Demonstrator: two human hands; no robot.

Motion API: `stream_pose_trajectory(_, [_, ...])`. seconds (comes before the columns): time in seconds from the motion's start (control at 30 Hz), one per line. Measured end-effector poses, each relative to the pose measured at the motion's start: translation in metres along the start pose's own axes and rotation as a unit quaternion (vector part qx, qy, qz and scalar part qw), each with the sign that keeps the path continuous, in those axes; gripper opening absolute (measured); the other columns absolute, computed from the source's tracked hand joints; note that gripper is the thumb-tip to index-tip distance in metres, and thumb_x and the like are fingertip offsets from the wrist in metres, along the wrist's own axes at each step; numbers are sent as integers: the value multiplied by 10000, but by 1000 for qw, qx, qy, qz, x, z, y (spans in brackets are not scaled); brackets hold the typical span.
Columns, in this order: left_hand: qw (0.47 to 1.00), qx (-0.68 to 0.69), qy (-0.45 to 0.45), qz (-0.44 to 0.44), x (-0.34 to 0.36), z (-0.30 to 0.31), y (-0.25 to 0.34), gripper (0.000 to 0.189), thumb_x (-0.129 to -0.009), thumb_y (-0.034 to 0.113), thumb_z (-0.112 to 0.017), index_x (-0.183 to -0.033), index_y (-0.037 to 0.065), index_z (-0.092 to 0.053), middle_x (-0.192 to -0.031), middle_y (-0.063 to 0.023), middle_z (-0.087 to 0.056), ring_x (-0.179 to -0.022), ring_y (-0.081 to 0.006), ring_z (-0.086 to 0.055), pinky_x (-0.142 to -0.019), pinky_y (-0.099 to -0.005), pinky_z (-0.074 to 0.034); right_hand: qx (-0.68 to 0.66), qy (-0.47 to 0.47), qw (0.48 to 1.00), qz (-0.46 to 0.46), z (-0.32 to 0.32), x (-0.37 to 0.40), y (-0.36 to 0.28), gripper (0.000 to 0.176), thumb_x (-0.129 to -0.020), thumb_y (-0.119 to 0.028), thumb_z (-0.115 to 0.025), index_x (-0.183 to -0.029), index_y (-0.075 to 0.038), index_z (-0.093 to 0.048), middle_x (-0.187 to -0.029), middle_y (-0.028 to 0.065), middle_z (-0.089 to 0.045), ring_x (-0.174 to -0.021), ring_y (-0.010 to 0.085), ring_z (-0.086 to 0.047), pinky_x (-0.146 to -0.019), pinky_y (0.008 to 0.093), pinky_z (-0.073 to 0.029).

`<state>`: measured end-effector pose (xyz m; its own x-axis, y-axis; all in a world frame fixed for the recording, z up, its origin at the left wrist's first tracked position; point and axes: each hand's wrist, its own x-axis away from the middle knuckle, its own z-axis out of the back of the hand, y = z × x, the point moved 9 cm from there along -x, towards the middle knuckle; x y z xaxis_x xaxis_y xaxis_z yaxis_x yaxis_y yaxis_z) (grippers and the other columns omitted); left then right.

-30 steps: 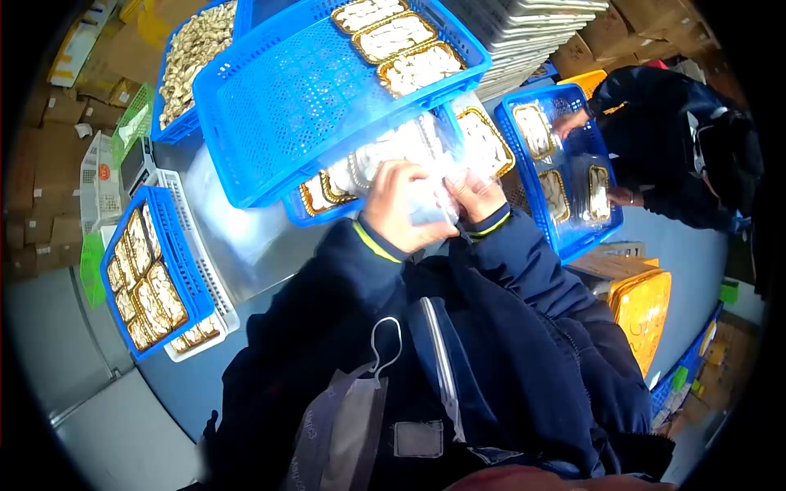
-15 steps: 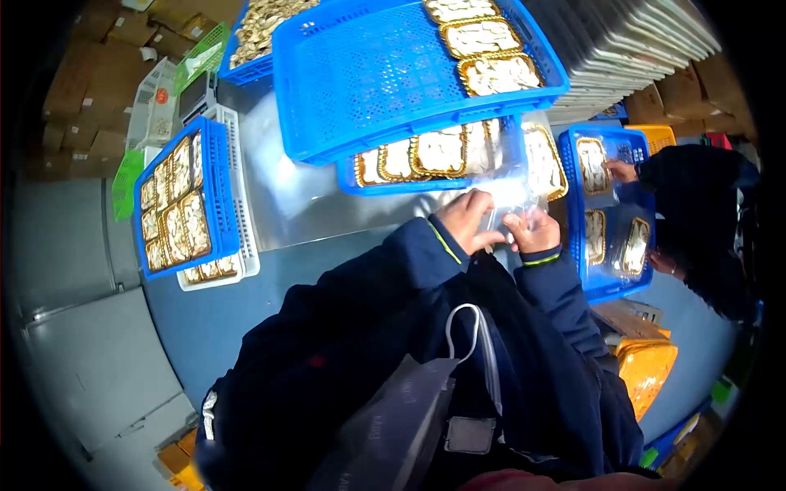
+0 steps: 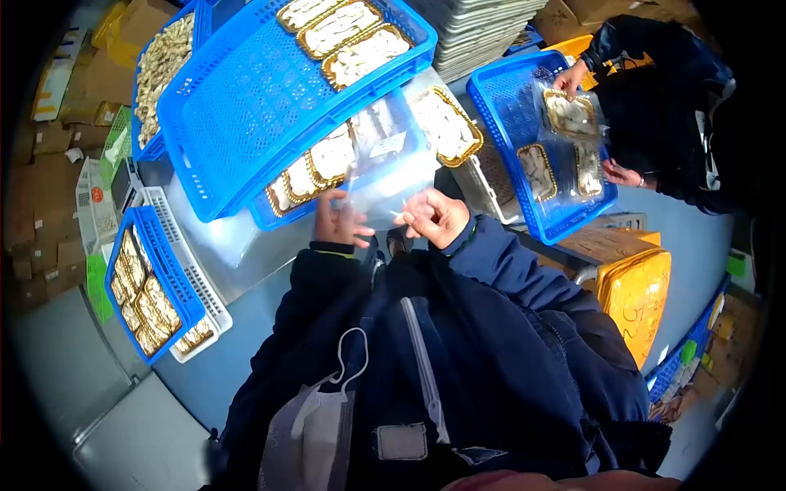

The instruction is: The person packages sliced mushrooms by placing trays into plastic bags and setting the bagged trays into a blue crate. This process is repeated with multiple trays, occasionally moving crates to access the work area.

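Note:
Between my hands hangs a clear plastic bag [image 3: 378,192]. My left hand [image 3: 340,219] is at its left side with the fingers apart. My right hand [image 3: 435,218] pinches the bag's near edge on the right. Just beyond lies a lower blue crate with gold-rimmed trays of pale slices [image 3: 332,155], partly under the bag. Another filled gold-rimmed tray [image 3: 447,127] sits to the right of the bag, on the table's corner. Above them, a large blue crate [image 3: 237,106] holds several such trays at its far right end.
A co-worker's hands [image 3: 571,79] handle a bagged tray over a blue crate [image 3: 536,225] at the right. Filled blue crate [image 3: 190,307] stands at the left. Pale slices [image 3: 164,69] fill a crate at the upper left. Orange bin [image 3: 634,299] is at the lower right.
The view has turned, shifting the crates leftward. My hands have moved apart, and my left fingers have spread. The bag is opened out more between them. The co-worker has raised a bagged tray.

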<state>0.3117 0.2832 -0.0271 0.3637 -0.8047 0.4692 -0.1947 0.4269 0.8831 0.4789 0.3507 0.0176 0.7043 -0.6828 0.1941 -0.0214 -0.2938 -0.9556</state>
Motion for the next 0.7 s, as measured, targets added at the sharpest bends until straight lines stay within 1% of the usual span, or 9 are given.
stream_pose_trajectory(0.1, [992, -52, 21, -117, -1, 10, 38, 212, -884, 121, -486, -1080, 80, -415, -712, -81, -526, -492, -160, -586, -385, -239, -460, 50, -63, 997, -16, 16, 3, 19, 188, -848, -19, -506, -1034, -15, -538, -895, 78, -639, -745, 105, -610, -681, 240, -493])
stream_pose_trajectory(0.13, [986, -77, 40, -140, -1, 14, 46, 184, -884, 126, -495, -1052, 73, -443, -709, -81, -533, -475, -154, -578, -388, -237, -459, 317, -30, 946, 65, 42, -7, 12, 190, -837, -21, -516, -1021, -9, -566, -920, 101, -637, -775, 145, -626, -721, 251, -487])
stream_pose_trajectory(0.2, [974, -100, 122, -162, 5, 19, 65, 87, -848, 107, -572, -895, 43, -536, -593, -60, -545, -414, -104, -527, -376, -212, -409, 244, 216, 942, 85, 141, -28, 42, 210, -820, -105, -545, -1016, -42, -583, -948, 153, -615, -813, 255, -612, -752, 296, -478])
stream_pose_trajectory(0.23, [956, -154, 130, -214, 8, 17, 75, 72, -842, 94, -576, -874, 38, -545, -581, -56, -548, -416, -102, -527, -376, -213, -406, 410, 322, 845, 119, 187, -31, 39, 217, -812, -109, -543, -1019, -57, -584, -936, 164, -615, -835, 303, -599, -757, 348, -475])
stream_pose_trajectory(0.3, [901, -261, 146, -314, 16, 14, 89, 46, -830, 70, -583, -831, 28, -562, -556, -49, -553, -418, -97, -529, -377, -213, -399, 473, 328, 816, 50, 236, -45, 61, 244, -828, -173, -518, -1039, -66, -581, -924, 195, -612, -867, 346, -586, -784, 391, -460])
stream_pose_trajectory(0.37, [872, -285, 158, -366, 26, 5, 107, 37, -807, 48, -596, -795, 23, -571, -530, -35, -544, -424, -97, -536, -394, -214, -404, 434, 302, 847, -55, 263, -60, 101, 292, -839, -259, -494, -1060, -90, -582, -931, 211, -607, -893, 355, -578, -796, 404, -451])
stream_pose_trajectory(0.4, [857, -303, 170, -381, 29, 4, 112, 37, -802, 45, -597, -790, 24, -569, -531, -34, -543, -425, -98, -537, -400, -213, -407, 446, 275, 847, -88, 267, -65, 109, 341, -880, -333, -479, -1099, -86, -566, -968, 174, -620, -917, 300, -593, -794, 348, -453])
stream_pose_trajectory(0.5, [845, -336, 210, -360, 30, 8, 117, 43, -762, 48, -618, -758, 53, -576, -552, -62, -550, -453, -144, -552, -431, -253, -421, 382, 278, 869, -150, 276, -71, 136, 294, -830, -331, -513, -978, -97, -610, -860, 166, -631, -821, 322, -605, -755, 376, -462])
stream_pose_trajectory(0.7, [855, -326, 211, -345, 15, -8, 107, 75, -730, 48, -618, -751, 92, -560, -513, -46, -474, -417, -173, -465, -423, -269, -380, 325, 271, 900, -109, 274, -59, 134, 195, -826, -276, -542, -831, -81, -548, -689, 101, -590, -642, 210, -577, -640, 320, -455])
